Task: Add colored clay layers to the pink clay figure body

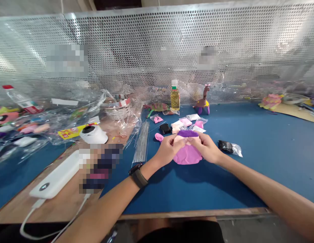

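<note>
With the left hand (169, 148) and right hand (209, 148) together, grips a rounded, soft pink clay-like piece (187, 157), layered with peach and purple along the top, curling fingers around the sides and bringing thumbs close together on the peach band. Holds it straight ahead, over the blue part of the bench (260, 162); cannot tell about contact with the surface.

Faces a tall, silver, perforated metal panel (152, 44) along the far edge. Has to the left, on a bare wooden strip, a long white slab-shaped device (55, 175) with a cable; nearer the hands, a bundle of thin straight silver wires (141, 143). Shows farther back a white woven basket (118, 111), then a clear bottle of yellow liquid (175, 98) and, to its right, a brown long-necked figure (204, 101) with purple legs. Wears a dark wristwatch (138, 173) on the left wrist. Has just beyond the piece a cluster of small pink and white packets (186, 121); to the right, well apart from them, a black packet in clear wrapping (226, 146). Has, just beside the left hand, a small pink lump (159, 137).
</note>
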`<state>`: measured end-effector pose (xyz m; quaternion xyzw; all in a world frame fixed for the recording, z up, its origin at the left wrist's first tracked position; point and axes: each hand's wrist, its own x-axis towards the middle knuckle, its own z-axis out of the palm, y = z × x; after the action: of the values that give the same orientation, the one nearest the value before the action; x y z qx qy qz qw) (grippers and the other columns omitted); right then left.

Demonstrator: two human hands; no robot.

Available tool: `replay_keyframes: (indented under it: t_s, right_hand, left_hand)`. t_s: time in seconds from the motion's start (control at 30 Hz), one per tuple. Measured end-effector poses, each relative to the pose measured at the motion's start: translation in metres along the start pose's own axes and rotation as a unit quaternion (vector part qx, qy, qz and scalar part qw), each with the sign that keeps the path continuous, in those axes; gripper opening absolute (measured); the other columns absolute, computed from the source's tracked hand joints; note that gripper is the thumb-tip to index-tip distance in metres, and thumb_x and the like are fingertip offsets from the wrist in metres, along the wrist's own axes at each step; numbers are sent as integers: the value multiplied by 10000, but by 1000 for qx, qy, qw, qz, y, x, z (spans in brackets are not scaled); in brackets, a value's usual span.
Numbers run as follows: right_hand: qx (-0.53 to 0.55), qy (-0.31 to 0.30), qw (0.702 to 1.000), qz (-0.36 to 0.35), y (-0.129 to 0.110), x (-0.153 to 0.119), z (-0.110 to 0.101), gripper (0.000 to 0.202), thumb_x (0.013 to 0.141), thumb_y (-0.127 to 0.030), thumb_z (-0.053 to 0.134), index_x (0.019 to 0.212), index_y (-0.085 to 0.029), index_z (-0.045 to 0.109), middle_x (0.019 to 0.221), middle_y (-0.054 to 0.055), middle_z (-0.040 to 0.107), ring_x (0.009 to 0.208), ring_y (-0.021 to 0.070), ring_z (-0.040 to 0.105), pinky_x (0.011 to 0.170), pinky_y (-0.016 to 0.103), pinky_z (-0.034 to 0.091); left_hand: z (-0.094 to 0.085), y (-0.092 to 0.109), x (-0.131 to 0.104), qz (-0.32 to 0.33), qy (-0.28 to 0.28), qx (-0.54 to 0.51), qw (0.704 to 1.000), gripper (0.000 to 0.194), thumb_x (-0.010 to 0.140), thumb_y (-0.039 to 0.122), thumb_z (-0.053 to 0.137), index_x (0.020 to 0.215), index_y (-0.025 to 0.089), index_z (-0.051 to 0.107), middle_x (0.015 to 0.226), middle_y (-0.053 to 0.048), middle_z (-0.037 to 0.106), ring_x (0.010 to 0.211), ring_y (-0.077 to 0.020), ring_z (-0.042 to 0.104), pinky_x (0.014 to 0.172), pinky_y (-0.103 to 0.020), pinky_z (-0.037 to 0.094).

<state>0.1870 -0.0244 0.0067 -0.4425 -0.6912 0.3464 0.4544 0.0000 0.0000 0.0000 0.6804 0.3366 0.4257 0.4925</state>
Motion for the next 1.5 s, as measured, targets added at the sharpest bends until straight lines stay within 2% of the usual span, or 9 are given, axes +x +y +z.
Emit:
replay_keyframes:
  t_s: [0.2,0.4,0.63,0.83,1.0,1.13,1.3,1.4,1.5]
  right_hand:
    - [2,-5,1000,-11,4,0,-5,372,974,-522,545,998,-180,691,708,-7,535,628,140,447,556,258,368]
    - [-10,13,1000,-2,5,2,-5,426,912,-599,619,906,-176,665,680,-10,528,600,137,436,531,262,346]
    - [-23,43,999,7,10,3,-6,450,934,-626,561,784,-202,549,670,-19,478,608,136,409,536,263,338]
    - [-11,40,999,3,11,2,-3,491,953,-634,529,712,-214,450,632,-40,382,579,120,341,518,260,287]
    - [-22,47,999,-7,11,1,-4,482,970,-623,507,717,-216,447,633,-39,381,579,122,342,521,265,292]
    - [-9,49,999,4,11,2,-5,439,962,-607,527,797,-200,550,658,-25,455,600,129,402,516,254,330]
    - [-9,75,996,36,4,2,-1,480,806,-614,730,969,-171,645,772,22,638,675,171,552,570,273,457]
    - [-8,102,994,37,0,2,2,500,745,-583,802,989,-173,651,774,19,670,668,178,582,586,279,474]
    - [-10,112,993,28,-3,2,2,479,753,-552,809,1013,-181,656,810,30,696,696,188,608,616,286,489]
  left_hand:
    - [-4,-1,2,-1,-6,-37,999,462,892,584,622,701,167,568,679,8,502,652,-122,438,606,-265,348]
    - [-8,-3,4,-5,17,-5,1000,545,876,625,631,618,175,466,602,42,349,574,-93,305,542,-263,232]
    - [-8,-2,4,-37,7,-88,995,453,867,603,648,814,154,649,681,13,500,611,-107,404,565,-256,295]
    - [-8,-1,5,-22,34,-47,998,454,843,592,688,770,146,652,669,11,510,613,-107,420,561,-252,301]
    - [-6,1,5,-37,19,-111,993,386,873,534,670,866,148,673,747,-2,585,678,-119,501,612,-241,380]
    - [-5,3,5,-29,30,-129,991,355,827,497,738,900,156,673,780,-8,623,734,-138,556,638,-240,418]
    - [-1,1,4,-18,40,-114,992,391,806,522,760,893,149,683,763,-8,612,705,-130,538,619,-241,416]
    - [1,1,1,-32,14,-110,993,415,837,558,718,899,148,703,707,2,574,669,-127,530,601,-243,418]
    - [1,2,-1,-54,-20,-136,989,440,852,578,687,946,150,724,744,-18,604,716,-155,581,632,-262,462]
